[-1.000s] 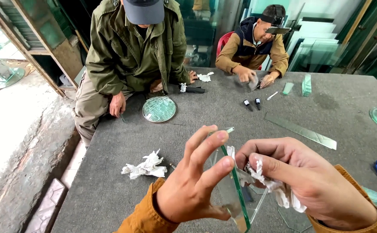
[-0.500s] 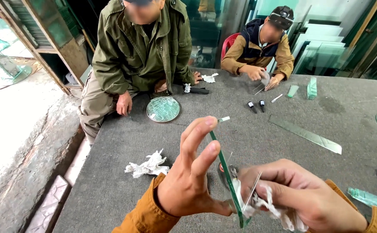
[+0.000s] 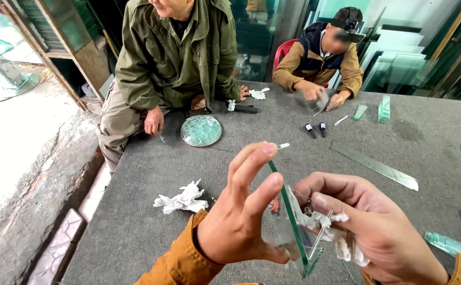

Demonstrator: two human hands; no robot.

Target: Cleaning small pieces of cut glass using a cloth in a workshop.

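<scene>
Since the earlier frame the glass pane [image 3: 289, 221] has tipped more upright and edge-on, and the right hand [image 3: 370, 227] has slid lower along its face. The left hand [image 3: 241, 216] holds the pane from its near side, thumb under the lower edge and fingers spread up along the glass, clamped on it. The right hand presses a crumpled white tissue [image 3: 336, 235] against the far face of the pane, its fingers closed on the tissue. The pane stands above the grey felt table [image 3: 135, 221]. Left of the pane, on the table, lies a wad of crumpled paper [image 3: 182, 198]. Beyond the pane sits a round patterned glass disc [image 3: 201, 130], and right of the pane a long glass strip [image 3: 374, 165]. Farther beyond, a person in a green jacket [image 3: 172, 53] sits at the table edge; another person in a brown jacket [image 3: 320, 58] works across the table.
</scene>
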